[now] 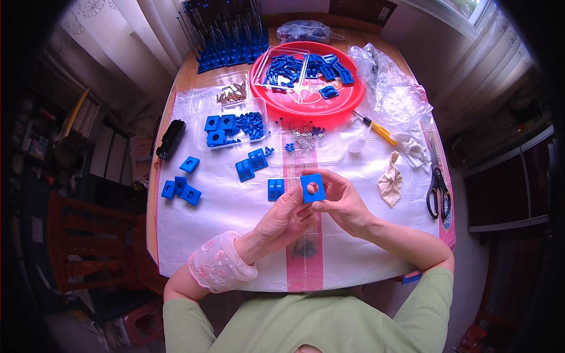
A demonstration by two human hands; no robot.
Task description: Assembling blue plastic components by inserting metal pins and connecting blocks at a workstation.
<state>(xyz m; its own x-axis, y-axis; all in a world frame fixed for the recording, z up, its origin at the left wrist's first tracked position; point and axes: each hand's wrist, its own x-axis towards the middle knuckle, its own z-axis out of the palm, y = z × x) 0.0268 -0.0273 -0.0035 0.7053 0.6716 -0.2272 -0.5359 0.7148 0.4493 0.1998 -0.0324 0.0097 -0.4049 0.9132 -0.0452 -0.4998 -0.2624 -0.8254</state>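
Above the near middle of the table, a blue square plastic block with a round hole [313, 178] is held with its holed face toward me. My right hand [347, 203] grips it, fingers along the top and behind, thumb at the lower right corner. My left hand [282, 220] pinches its left edge; some of its fingertips are hidden. Just left of the block lies a grooved blue part [275, 190]. Two similar blue grooved parts [251, 165] sit farther off to the left. Several blue square blocks [189, 195] are scattered at the left side of the table.
Beyond my hands stand a clear box of blue parts [263, 134], a clear tray of small rings [329, 154] and a red basin [353, 103]. Black scissors [438, 188], a crumpled cloth [391, 181] and a yellow-handled screwdriver [382, 132] lie right. A black case [171, 139] lies left.
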